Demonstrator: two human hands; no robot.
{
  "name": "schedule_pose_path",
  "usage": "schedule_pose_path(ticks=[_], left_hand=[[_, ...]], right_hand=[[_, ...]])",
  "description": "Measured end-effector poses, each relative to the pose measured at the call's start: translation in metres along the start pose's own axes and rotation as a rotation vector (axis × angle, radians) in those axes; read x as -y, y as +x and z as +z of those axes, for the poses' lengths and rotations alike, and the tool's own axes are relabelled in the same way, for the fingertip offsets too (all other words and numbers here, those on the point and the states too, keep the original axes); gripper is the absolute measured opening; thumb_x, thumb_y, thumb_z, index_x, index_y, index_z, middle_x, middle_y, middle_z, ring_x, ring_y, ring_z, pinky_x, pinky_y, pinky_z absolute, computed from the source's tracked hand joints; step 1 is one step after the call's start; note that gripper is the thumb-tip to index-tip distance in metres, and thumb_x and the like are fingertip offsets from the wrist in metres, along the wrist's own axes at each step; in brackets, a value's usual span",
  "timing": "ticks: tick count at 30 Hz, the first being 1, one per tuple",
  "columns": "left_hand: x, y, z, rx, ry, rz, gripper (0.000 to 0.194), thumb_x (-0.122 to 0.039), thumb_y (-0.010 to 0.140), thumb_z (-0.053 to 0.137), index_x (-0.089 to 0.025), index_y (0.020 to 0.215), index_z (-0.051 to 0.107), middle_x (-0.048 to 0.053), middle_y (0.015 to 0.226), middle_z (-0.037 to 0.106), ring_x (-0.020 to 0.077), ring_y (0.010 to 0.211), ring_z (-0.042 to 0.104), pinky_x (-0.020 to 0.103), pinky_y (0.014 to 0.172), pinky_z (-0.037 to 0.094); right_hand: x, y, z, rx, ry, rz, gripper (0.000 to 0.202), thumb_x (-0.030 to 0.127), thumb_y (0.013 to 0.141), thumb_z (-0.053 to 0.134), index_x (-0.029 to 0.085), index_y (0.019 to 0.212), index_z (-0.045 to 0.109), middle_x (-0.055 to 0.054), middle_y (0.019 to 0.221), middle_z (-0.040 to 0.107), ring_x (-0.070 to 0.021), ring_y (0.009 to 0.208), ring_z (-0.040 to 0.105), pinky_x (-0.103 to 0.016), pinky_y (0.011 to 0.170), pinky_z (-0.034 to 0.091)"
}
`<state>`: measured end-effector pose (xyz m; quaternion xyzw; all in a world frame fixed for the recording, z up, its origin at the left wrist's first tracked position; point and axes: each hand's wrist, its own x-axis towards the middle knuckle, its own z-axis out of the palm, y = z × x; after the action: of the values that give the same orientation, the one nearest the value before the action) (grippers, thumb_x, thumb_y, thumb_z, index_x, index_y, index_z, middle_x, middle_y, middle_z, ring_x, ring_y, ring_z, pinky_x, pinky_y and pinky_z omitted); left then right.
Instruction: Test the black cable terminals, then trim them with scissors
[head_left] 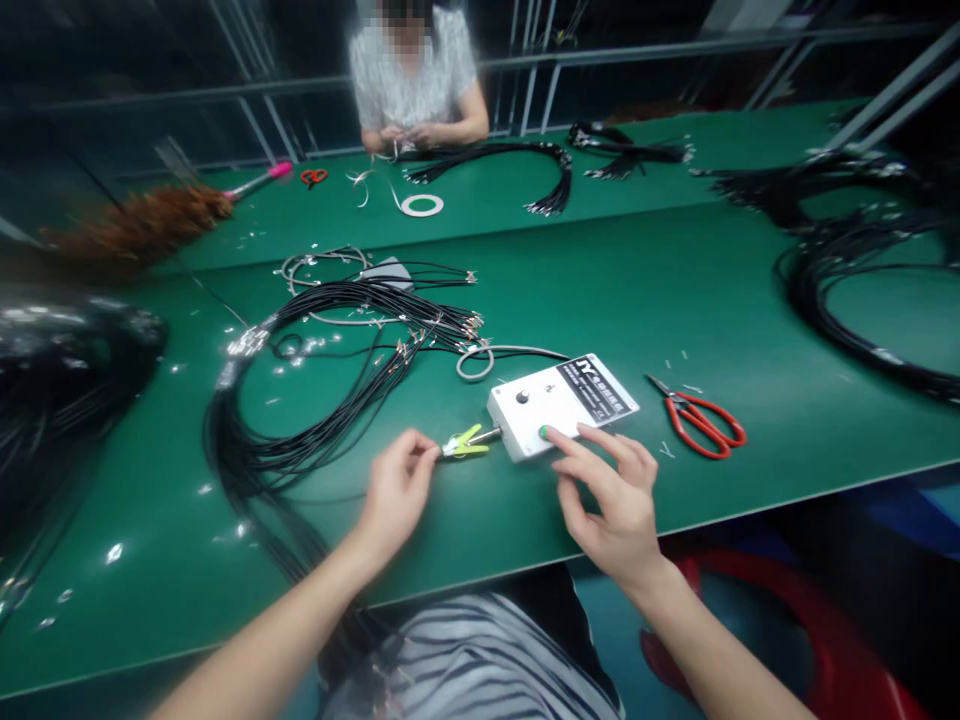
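Observation:
My left hand [401, 480] is closed in a pinch on a thin black cable, whose end meets a yellow-green clip [466, 442]. That clip sits on a metal shaft coming out of the left side of a white control box [536, 405] with a black label and a knob. Over the box's front edge reaches my right hand [611, 490], fingers apart, the index fingertip on or right at a green button [544, 432]. Left of the box, a looped bundle of black cables [247, 440] lies with stripped copper ends toward the box.
Red-handled scissors [705, 425] lie right of the box. More black cable bundles [862, 330] are at the far right and left. Across the table a co-worker [416, 85] handles a thin strip near a white tape roll [422, 206]. A brown brush [150, 222] lies back left.

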<state>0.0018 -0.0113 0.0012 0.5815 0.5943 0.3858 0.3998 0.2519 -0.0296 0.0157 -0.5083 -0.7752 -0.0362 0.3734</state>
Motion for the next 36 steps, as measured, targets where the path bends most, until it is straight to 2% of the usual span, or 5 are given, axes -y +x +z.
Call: schedule_pose_path(ticks=[11,19,24,30,36], left_hand=[[0.007,-0.003,-0.016,-0.085,-0.034,0.018,0.015,-0.029,0.087,0.058,-0.018,0.077,0.058,-0.002,0.064,0.057,0.0103,0.051,0.049,0.021,0.048,0.035],[0.013,0.127,-0.076,-0.598,-0.009,0.118,0.010,-0.025,0.093,0.042,-0.018,0.088,0.048,-0.002,0.074,0.050,0.0102,0.056,0.047,0.022,0.053,0.039],[0.031,0.173,-0.084,-0.617,0.168,0.138,0.004,-0.014,0.086,0.055,-0.014,0.090,0.054,0.004,0.089,0.056,0.0193,0.088,0.056,0.038,0.086,0.045],[-0.002,0.106,-0.089,-0.308,0.360,0.307,0.030,-0.015,0.091,0.050,-0.011,0.121,0.049,0.014,0.124,0.048,0.0245,0.112,0.046,0.044,0.102,0.035],[-0.033,-0.046,-0.076,0.667,0.467,0.492,0.008,-0.020,0.082,0.066,-0.021,0.074,0.066,0.002,0.077,0.062,0.0166,0.071,0.057,0.026,0.068,0.046]], right_hand=[[0.001,-0.001,0.007,-0.088,-0.064,0.016,0.019,0.009,0.081,0.065,0.026,0.089,0.063,0.003,0.105,0.076,-0.0258,0.110,0.061,-0.055,0.108,0.028],[0.017,-0.022,0.019,-0.050,0.074,0.031,0.019,0.011,0.083,0.066,0.024,0.098,0.063,-0.004,0.111,0.074,-0.0241,0.111,0.061,-0.056,0.109,0.025],[0.013,-0.024,0.019,-0.054,0.072,0.015,0.020,0.009,0.083,0.064,0.023,0.097,0.063,-0.005,0.110,0.074,-0.0241,0.109,0.063,-0.055,0.109,0.027],[0.013,-0.023,0.014,-0.089,0.052,-0.022,0.021,0.007,0.081,0.065,0.023,0.094,0.064,-0.006,0.111,0.073,-0.0257,0.108,0.063,-0.055,0.107,0.030],[0.033,-0.025,0.016,0.028,0.312,-0.156,0.029,0.001,0.078,0.060,0.021,0.099,0.063,-0.008,0.111,0.072,-0.0246,0.108,0.061,-0.049,0.096,0.044]])
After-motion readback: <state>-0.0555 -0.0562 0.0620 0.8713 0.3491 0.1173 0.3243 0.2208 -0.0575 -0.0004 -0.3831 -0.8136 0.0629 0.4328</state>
